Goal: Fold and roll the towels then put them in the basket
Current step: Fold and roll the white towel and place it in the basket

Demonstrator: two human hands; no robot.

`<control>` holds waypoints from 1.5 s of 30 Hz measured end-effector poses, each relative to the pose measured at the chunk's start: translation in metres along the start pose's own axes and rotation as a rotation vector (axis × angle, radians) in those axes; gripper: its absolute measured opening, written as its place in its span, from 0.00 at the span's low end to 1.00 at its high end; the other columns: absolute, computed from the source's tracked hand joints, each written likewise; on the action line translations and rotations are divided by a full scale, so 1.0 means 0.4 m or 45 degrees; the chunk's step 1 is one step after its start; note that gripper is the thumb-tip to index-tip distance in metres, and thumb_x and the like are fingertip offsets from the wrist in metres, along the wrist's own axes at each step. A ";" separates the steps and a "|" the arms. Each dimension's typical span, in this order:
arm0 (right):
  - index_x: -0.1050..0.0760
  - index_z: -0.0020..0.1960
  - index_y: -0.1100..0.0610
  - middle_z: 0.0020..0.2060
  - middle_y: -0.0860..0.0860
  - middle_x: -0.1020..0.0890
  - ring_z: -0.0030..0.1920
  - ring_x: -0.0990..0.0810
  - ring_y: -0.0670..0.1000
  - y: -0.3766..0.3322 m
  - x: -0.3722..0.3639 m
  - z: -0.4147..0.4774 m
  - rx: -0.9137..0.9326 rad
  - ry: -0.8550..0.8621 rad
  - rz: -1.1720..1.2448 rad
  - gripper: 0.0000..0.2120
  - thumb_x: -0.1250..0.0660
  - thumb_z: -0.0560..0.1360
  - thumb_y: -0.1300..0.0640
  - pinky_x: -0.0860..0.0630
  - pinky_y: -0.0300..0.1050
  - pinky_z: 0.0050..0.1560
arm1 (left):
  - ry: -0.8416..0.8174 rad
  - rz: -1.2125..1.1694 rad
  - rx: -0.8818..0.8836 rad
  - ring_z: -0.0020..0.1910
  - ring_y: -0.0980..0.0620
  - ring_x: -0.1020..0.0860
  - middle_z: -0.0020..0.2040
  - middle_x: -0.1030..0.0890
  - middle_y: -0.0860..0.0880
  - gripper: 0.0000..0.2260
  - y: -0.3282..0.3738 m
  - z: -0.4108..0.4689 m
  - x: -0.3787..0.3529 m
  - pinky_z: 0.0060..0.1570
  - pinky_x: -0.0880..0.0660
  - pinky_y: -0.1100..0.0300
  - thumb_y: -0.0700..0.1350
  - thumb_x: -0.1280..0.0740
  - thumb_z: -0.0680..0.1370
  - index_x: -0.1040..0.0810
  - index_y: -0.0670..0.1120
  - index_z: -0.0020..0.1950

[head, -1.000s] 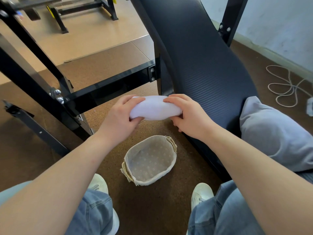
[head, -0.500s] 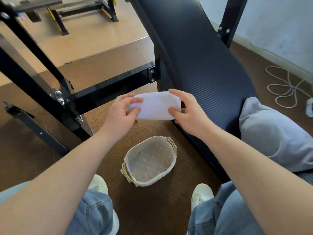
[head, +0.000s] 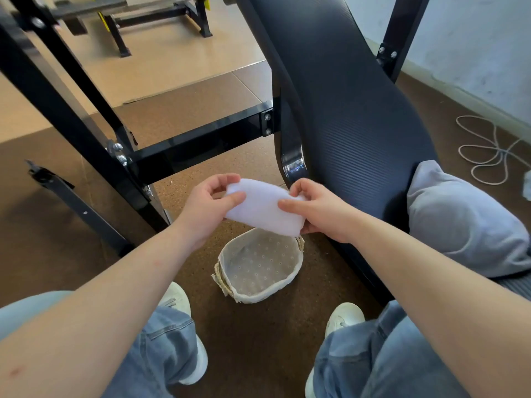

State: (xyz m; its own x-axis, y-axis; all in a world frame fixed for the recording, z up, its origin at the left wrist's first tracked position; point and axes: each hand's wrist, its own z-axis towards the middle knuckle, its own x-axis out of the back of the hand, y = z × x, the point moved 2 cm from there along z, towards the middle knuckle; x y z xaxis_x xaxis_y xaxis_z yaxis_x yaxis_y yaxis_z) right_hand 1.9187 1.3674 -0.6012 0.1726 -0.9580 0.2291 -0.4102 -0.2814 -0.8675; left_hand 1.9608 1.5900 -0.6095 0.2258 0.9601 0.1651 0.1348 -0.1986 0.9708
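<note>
**Rolled white towel held in both hands above the basket**

A white towel (head: 263,209), folded into a compact roll, is held in the air between the two hands. Its left end is gripped by the left hand (head: 205,209), with the thumb laid on the near face and the fingers curled over the far upper edge. Its right end is gripped by the right hand (head: 323,211), with the thumb pressed onto the near face and the fingers wrapped behind and under the end. Both hands are thus closed round the towel, and the middle of the roll is left bare between them. The roll is tilted, its right end lower than its left.

The basket (head: 268,295) is set on the brown floor (head: 258,354) directly below and slightly nearer than the towel. The towel's lower right corner is seen overlapping the basket's far rim, though the towel is held above it and apart from it. A dotted fabric lining is seen inside the basket, and a woven handle at each end.

The basket is flanked by a left shoe (head: 178,297) and a right shoe (head: 344,314). A black ribbed pad (head: 344,110) is seen behind the right hand, with a grey cushion (head: 459,222) lying on it.
</note>
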 end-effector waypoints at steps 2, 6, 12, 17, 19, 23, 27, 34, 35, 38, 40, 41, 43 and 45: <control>0.30 0.49 0.56 0.58 0.55 0.22 0.59 0.18 0.56 0.030 -0.020 0.004 -0.068 -0.151 0.046 0.12 0.26 0.77 0.56 0.15 0.56 0.53 | 0.002 -0.112 0.068 0.62 0.44 0.23 0.62 0.24 0.49 0.17 -0.024 0.000 0.005 0.61 0.20 0.47 0.39 0.28 0.78 0.24 0.55 0.62; 0.30 0.44 0.56 0.58 0.56 0.21 0.60 0.19 0.56 0.107 -0.076 0.037 -0.170 -0.300 0.086 0.14 0.24 0.74 0.60 0.17 0.56 0.57 | 0.068 -0.459 0.242 0.62 0.43 0.23 0.65 0.25 0.45 0.24 -0.095 0.005 -0.005 0.57 0.21 0.50 0.36 0.27 0.76 0.28 0.50 0.69; 0.29 0.64 0.45 0.59 0.48 0.23 0.58 0.21 0.52 0.190 -0.127 0.120 -0.253 -0.215 -0.304 0.23 0.24 0.73 0.44 0.18 0.53 0.59 | 0.078 -0.453 0.409 0.63 0.43 0.23 0.65 0.24 0.46 0.21 -0.236 0.038 -0.023 0.58 0.20 0.49 0.36 0.27 0.76 0.26 0.51 0.65; 0.34 0.71 0.37 0.64 0.46 0.23 0.61 0.22 0.52 0.227 -0.158 0.184 -0.202 -0.257 -0.208 0.30 0.25 0.74 0.43 0.20 0.56 0.62 | -0.008 -0.422 0.469 0.60 0.44 0.22 0.60 0.23 0.46 0.21 -0.316 0.067 -0.040 0.56 0.20 0.50 0.33 0.27 0.76 0.24 0.51 0.64; 0.32 0.70 0.42 0.61 0.47 0.23 0.59 0.21 0.52 0.240 -0.172 0.203 -0.230 -0.293 -0.137 0.29 0.24 0.74 0.47 0.20 0.58 0.61 | -0.024 -0.469 0.481 0.58 0.45 0.21 0.61 0.23 0.47 0.22 -0.336 0.080 -0.048 0.55 0.19 0.51 0.32 0.28 0.76 0.25 0.50 0.66; 0.30 0.68 0.47 0.60 0.52 0.22 0.60 0.20 0.56 0.265 -0.189 0.244 -0.366 -0.352 0.132 0.25 0.24 0.75 0.53 0.20 0.60 0.62 | -0.019 -0.560 0.509 0.60 0.45 0.21 0.62 0.23 0.48 0.27 -0.371 0.109 -0.048 0.53 0.20 0.52 0.36 0.23 0.69 0.25 0.52 0.65; 0.30 0.66 0.47 0.57 0.49 0.21 0.57 0.20 0.54 0.295 -0.212 0.286 -0.367 -0.303 0.121 0.23 0.25 0.75 0.55 0.18 0.53 0.56 | 0.011 -0.518 0.534 0.60 0.44 0.20 0.63 0.21 0.45 0.27 -0.422 0.128 -0.035 0.55 0.19 0.50 0.42 0.22 0.67 0.24 0.52 0.64; 0.30 0.62 0.48 0.55 0.48 0.22 0.52 0.21 0.51 0.393 -0.272 0.377 -0.341 -0.108 -0.022 0.21 0.24 0.74 0.53 0.20 0.51 0.48 | 0.189 0.366 0.367 0.65 0.53 0.25 0.66 0.24 0.51 0.16 -0.541 0.131 0.010 0.65 0.25 0.51 0.48 0.28 0.79 0.24 0.55 0.65; 0.30 0.62 0.48 0.55 0.48 0.22 0.53 0.21 0.51 0.413 -0.283 0.391 -0.336 -0.095 -0.052 0.21 0.24 0.74 0.53 0.20 0.53 0.51 | 0.158 0.555 0.330 0.67 0.52 0.27 0.68 0.26 0.51 0.16 -0.557 0.125 0.015 0.67 0.27 0.51 0.48 0.28 0.79 0.23 0.54 0.66; 0.31 0.61 0.47 0.55 0.47 0.23 0.54 0.23 0.51 0.478 -0.318 0.430 -0.358 -0.090 -0.121 0.20 0.25 0.75 0.52 0.21 0.56 0.55 | -0.049 0.881 0.326 0.77 0.49 0.38 0.76 0.35 0.51 0.20 -0.613 0.105 0.017 0.74 0.36 0.49 0.49 0.29 0.79 0.26 0.54 0.71; 0.32 0.61 0.46 0.54 0.45 0.24 0.54 0.23 0.51 0.521 -0.344 0.453 -0.384 -0.125 -0.153 0.20 0.26 0.75 0.53 0.23 0.54 0.54 | -0.184 0.985 0.329 0.81 0.48 0.46 0.81 0.43 0.52 0.26 -0.651 0.092 0.013 0.76 0.39 0.47 0.52 0.28 0.79 0.31 0.56 0.76; 0.32 0.61 0.46 0.54 0.44 0.24 0.55 0.23 0.51 0.541 -0.357 0.463 -0.393 -0.137 -0.171 0.20 0.26 0.76 0.53 0.24 0.54 0.54 | -0.231 1.033 0.318 0.82 0.48 0.49 0.82 0.46 0.52 0.29 -0.668 0.091 0.010 0.77 0.40 0.46 0.53 0.28 0.79 0.34 0.57 0.78; 0.32 0.62 0.46 0.55 0.45 0.23 0.56 0.23 0.51 0.578 -0.384 0.483 -0.409 -0.152 -0.209 0.20 0.26 0.76 0.54 0.24 0.55 0.56 | -0.306 1.130 0.313 0.82 0.48 0.53 0.83 0.50 0.52 0.33 -0.697 0.092 0.006 0.78 0.43 0.45 0.56 0.29 0.79 0.39 0.57 0.81; 0.33 0.65 0.47 0.58 0.46 0.23 0.58 0.24 0.51 0.608 -0.412 0.501 -0.414 -0.183 -0.301 0.21 0.27 0.77 0.54 0.25 0.54 0.59 | -0.349 1.188 0.357 0.83 0.47 0.53 0.84 0.53 0.53 0.35 -0.727 0.093 0.003 0.77 0.42 0.45 0.57 0.30 0.79 0.43 0.57 0.82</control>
State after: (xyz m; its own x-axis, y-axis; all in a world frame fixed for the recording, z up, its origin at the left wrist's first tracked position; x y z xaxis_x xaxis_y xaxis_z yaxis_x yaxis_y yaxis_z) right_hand 1.9699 1.4678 -0.9382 0.4092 -0.8541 0.3211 -0.6018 -0.5171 -0.6086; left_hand 1.9577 1.6416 -0.8981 0.5658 0.3264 0.7572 0.0051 -0.9197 0.3926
